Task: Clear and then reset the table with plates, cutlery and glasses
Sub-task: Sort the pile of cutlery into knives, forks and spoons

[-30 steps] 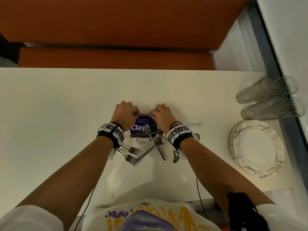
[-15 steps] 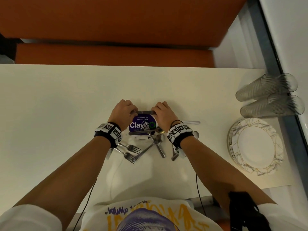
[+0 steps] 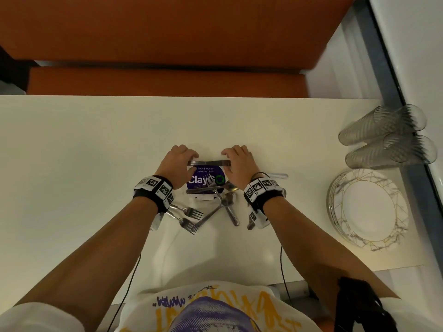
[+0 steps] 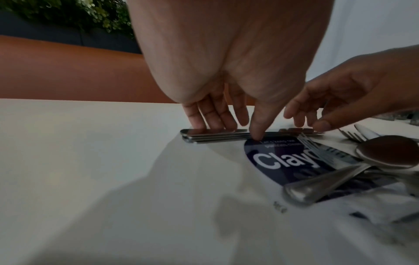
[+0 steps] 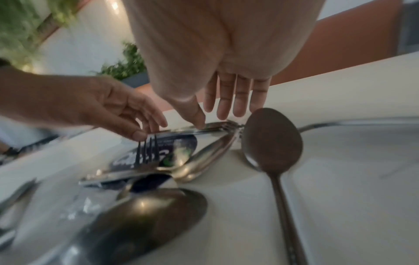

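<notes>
A bundle of flat steel cutlery (image 3: 209, 162) lies crosswise on the white table (image 3: 72, 164), at the far edge of a purple "ClayCo" card (image 3: 203, 179). My left hand (image 3: 184, 155) pinches its left part, with fingers behind it and the thumb (image 4: 256, 132) in front. Over at the other end my right hand (image 3: 233, 155) holds it the same way, thumb (image 5: 197, 122) on the near side and fingers just behind. Fork tines show at that right end (image 5: 231, 124). Loose forks (image 3: 191, 213) and spoons (image 3: 227, 202) lie crossed nearer to me.
A stack of white gold-veined plates (image 3: 366, 209) sits at the right edge of the table. Ribbed glasses (image 3: 383, 137) stand behind the plates. An orange bench (image 3: 167, 44) runs along the far side. A dark spoon (image 5: 272, 139) lies right of the bundle.
Both hands have slid apart along the bundle, so more of it shows between them. The loose forks and spoons have not moved.
</notes>
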{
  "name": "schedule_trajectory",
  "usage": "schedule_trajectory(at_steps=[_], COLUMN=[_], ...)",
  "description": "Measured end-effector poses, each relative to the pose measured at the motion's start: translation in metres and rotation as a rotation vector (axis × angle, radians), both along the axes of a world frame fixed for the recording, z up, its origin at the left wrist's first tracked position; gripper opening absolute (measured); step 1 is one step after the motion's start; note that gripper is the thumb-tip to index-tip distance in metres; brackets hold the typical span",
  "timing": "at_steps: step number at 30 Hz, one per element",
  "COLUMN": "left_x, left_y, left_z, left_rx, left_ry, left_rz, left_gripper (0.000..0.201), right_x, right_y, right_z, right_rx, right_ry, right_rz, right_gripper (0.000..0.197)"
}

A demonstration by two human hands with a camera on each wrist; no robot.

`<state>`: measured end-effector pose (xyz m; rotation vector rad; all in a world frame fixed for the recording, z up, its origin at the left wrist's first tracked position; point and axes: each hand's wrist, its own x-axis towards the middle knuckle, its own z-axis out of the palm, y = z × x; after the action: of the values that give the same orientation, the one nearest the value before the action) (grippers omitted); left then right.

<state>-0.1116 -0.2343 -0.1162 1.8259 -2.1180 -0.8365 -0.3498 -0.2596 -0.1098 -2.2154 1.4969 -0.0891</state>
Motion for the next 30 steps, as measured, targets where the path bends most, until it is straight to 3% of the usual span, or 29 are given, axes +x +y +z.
schedule_trajectory(at_steps=[5, 8, 12, 16, 20, 23, 25, 30], left_x=[-0.015, -0.039, -0.064, -0.072, -0.074, -0.076, -0.078, -0.089], left_y=[0.024, 0.043, 0.063, 0.073, 0.074, 0.071, 0.067, 0.06], left_z=[0.012, 0.018, 0.013, 0.011, 0.018, 0.023, 0.03, 0.048], left_rx=[-0.235, -0.239, -0.192, -0.161, -0.247, -0.305, -0.311, -0.003], left_ry=[0.007, 0.089, 0.154, 0.171, 0.173, 0.183, 0.206, 0.384], left_rz=[0.082, 0.044, 0.006, 0.011, 0.012, 0.045, 0.072, 0.091], left_gripper=[0.028, 0.018, 0.016, 0.02, 0.017, 0.016, 0.016, 0.027], right_x=[-0.025, -0.033, -0.032, -0.031, -0.035, -0.043, -0.044, -0.032], right_y=[0.023, 0.043, 0.06, 0.059, 0.055, 0.053, 0.052, 0.044], right_z=[0.011, 0.013, 0.006, -0.003, -0.002, 0.001, 0.014, 0.066], right_rx=[-0.105, -0.03, -0.036, -0.08, -0.122, -0.138, -0.062, -0.003], right_ry=[-0.146, -0.076, 0.125, 0.141, 0.13, 0.018, -0.149, -0.507], right_rz=[-0.19, -0.09, 0.074, -0.02, -0.062, -0.123, -0.18, -0.255], right_gripper=[0.03, 0.041, 0.038, 0.032, 0.02, 0.011, 0.006, 0.007])
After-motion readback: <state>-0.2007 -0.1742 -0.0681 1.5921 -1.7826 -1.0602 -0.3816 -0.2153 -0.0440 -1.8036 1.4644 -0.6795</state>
